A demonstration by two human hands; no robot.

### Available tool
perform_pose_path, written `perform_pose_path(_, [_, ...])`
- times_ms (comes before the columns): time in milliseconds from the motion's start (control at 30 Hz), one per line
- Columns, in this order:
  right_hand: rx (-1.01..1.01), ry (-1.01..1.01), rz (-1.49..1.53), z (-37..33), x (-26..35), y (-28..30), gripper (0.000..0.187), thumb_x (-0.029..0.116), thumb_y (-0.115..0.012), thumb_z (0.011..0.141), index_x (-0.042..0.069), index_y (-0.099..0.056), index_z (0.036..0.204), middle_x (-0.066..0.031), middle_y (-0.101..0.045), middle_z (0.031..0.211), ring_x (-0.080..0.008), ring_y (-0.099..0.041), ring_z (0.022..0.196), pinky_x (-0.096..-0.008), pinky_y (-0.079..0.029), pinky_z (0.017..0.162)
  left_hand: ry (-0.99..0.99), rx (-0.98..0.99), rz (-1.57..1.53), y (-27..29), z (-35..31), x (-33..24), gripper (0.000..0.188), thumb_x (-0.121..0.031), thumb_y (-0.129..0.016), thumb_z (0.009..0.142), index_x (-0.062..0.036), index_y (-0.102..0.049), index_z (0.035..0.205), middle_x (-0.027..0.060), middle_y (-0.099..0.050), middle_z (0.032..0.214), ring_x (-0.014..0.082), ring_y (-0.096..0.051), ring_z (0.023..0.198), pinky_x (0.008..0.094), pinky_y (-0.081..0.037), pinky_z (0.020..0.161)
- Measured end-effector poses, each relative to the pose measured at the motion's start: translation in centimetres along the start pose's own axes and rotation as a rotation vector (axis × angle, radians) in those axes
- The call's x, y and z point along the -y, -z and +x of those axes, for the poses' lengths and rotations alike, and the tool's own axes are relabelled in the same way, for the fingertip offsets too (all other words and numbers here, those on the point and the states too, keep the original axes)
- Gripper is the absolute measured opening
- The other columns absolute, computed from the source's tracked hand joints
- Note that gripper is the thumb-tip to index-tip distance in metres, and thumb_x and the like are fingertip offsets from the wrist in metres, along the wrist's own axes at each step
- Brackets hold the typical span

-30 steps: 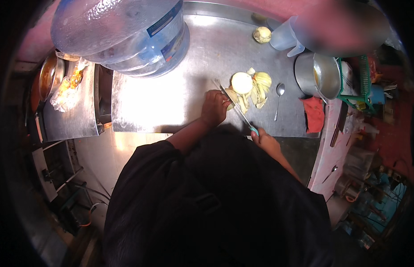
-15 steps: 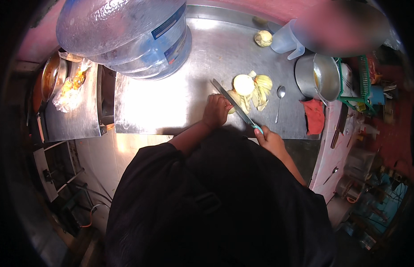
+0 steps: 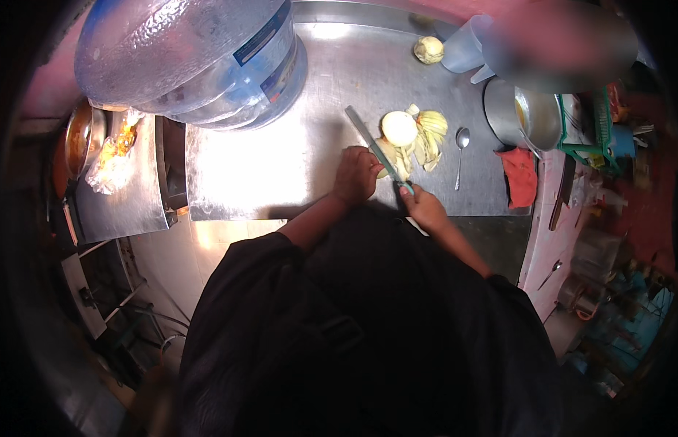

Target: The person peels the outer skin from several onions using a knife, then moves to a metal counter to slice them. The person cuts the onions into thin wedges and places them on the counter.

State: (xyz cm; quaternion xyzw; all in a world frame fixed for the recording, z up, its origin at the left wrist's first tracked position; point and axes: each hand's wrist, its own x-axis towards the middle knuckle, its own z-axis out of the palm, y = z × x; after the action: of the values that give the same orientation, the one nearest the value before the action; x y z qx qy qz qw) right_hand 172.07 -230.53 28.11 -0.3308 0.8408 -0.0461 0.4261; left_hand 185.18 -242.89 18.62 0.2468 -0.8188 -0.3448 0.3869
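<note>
On the steel bench [image 3: 295,167], near its front edge, both hands work at a small heap of pale vegetable. Right hand [image 3: 425,207] closed round the green handle of a long knife [image 3: 374,148]; blade runs up and to the left, tip pointing toward the big blue water bottle [image 3: 193,62] lying on its side at the back. Left hand [image 3: 357,175] curled, fingers down, resting on the bench just left of the blade and touching a pale piece partly hidden beneath it; what it grips, if anything, cannot be told.

Peeled onion [image 3: 399,128], round and whitish, sits just beyond the blade. Beside it to the right, a pile of yellowish peelings [image 3: 430,138]. A second, unpeeled onion [image 3: 428,49] lies well apart at the back of the bench.

Spoon [image 3: 460,153] right of the peelings; red cloth [image 3: 521,175] and steel pot [image 3: 524,116] further right.

Judgement: cutting step in hand, the blade angled over the piece under the left hand. Next stroke wants the left fingertips tucked clear of the edge and the piece held steady, since the steel looks slick.
</note>
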Motion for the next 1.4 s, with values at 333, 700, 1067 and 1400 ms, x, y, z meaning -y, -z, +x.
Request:
perform_pose_path(333, [-0.083,0.121,0.016,-5.0,-1.6,2.7,0.050,0.051,-0.039,0.091,0.003,-0.051,0.084,-0.0257,-0.060,0.078,-0.0457,-0.057,0.080,-0.0489,-0.043,0.069,-0.024,0.003,-0.016,0.0,0.3,0.2,0.020,-0.008,-0.066,0.075,-0.0046,-0.050,0.085,0.0142,-0.049,0.090,0.0323,-0.047,0.085,0.0421,-0.038,0.076])
perform_pose_path(700, [-0.003,-0.051,-0.259,-6.1,-0.5,2.6,0.054,0.055,-0.033,0.091,0.004,-0.052,0.097,-0.0240,-0.062,0.080,-0.0423,-0.060,0.084,-0.0497,-0.044,0.071,-0.005,-0.022,0.000,0.2,0.2,-0.4,0.020,-0.009,-0.067,0.075,-0.0049,-0.051,0.086,0.0140,-0.049,0.090,0.0326,-0.048,0.088,0.0419,-0.040,0.078])
perform_pose_path(1067, [-0.043,0.008,-0.163,0.0,-0.3,-0.8,0.058,0.055,-0.034,0.090,0.001,-0.055,0.099,-0.0244,-0.062,0.094,-0.0406,-0.059,0.092,-0.0498,-0.044,0.080,-0.004,-0.053,0.021,0.1,0.4,-0.5,0.020,-0.007,-0.066,0.074,-0.0052,-0.051,0.086,0.0139,-0.051,0.090,0.0323,-0.050,0.086,0.0424,-0.041,0.075])
perform_pose_path(1400, [0.016,-0.051,0.294,0.6,-2.6,1.9,0.055,0.057,-0.041,0.089,0.006,-0.060,0.099,-0.0097,-0.052,0.057,-0.0180,-0.049,0.041,-0.0317,-0.041,0.043,-0.196,0.296,0.084,0.6,2.3,-1.2,0.030,-0.021,-0.066,0.073,-0.0048,-0.059,0.097,0.0128,-0.055,0.093,0.0306,-0.050,0.092,0.0429,-0.037,0.082])
